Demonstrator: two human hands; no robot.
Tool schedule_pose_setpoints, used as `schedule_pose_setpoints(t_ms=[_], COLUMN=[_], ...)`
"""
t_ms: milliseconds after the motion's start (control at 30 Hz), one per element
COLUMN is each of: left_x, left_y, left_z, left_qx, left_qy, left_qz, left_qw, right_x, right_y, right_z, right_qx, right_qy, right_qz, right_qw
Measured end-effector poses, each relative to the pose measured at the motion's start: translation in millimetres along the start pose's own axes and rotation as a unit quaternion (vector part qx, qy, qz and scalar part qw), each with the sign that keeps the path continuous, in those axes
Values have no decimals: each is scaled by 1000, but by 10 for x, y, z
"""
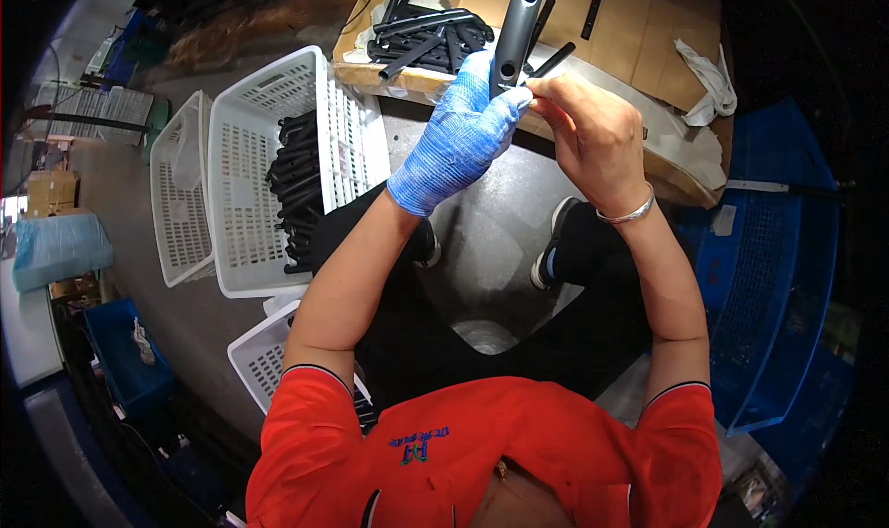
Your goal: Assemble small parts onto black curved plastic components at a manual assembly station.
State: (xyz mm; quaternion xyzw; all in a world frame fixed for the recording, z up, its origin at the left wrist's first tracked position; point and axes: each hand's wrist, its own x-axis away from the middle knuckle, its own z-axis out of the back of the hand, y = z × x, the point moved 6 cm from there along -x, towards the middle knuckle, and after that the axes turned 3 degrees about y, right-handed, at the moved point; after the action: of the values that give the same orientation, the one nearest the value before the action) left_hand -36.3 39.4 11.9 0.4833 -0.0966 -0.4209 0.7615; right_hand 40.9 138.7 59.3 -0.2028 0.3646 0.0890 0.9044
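My left hand (454,148), in a blue knitted glove, is closed round the lower end of a dark metal tube (521,23) with round holes along it. The tube points up and away from me over the table's near edge. My right hand (600,134) is bare, with a bracelet at the wrist. Its thumb and fingertips are pinched together beside the tube's near end, against the gloved thumb. Whatever lies between those fingertips is too small to make out. Left of the tube, a heap of black tubular parts (435,42) lies on the table.
Cardboard (653,32) covers the table, with a single black bar (595,9) and a crumpled white cloth (715,85) on it. A white slatted crate (245,157) at my left holds several black parts (298,181). Blue crates (755,269) stand at my right.
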Motion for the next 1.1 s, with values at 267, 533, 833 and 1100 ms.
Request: schedule_pose_setpoints(t_ms=[267,533,833,1100], left_x=[-20,-31,9,50], left_y=[-19,-53,-112,-27], left_z=[-20,-6,-243,-353], left_qx=[84,328,596,690], left_qy=[32,60,-70,-143], left_qz=[63,124,187,196], left_qw=[994,934,778,682], right_x=[10,47,33,17], right_y=[29,161,515,422], right_z=[-14,-39,-331,-423], right_qx=[12,-75,-403,-513], right_qy=[-6,40,96,-19], right_qz=[-9,-132,-280,-332], right_qw=[1000,988,866,791])
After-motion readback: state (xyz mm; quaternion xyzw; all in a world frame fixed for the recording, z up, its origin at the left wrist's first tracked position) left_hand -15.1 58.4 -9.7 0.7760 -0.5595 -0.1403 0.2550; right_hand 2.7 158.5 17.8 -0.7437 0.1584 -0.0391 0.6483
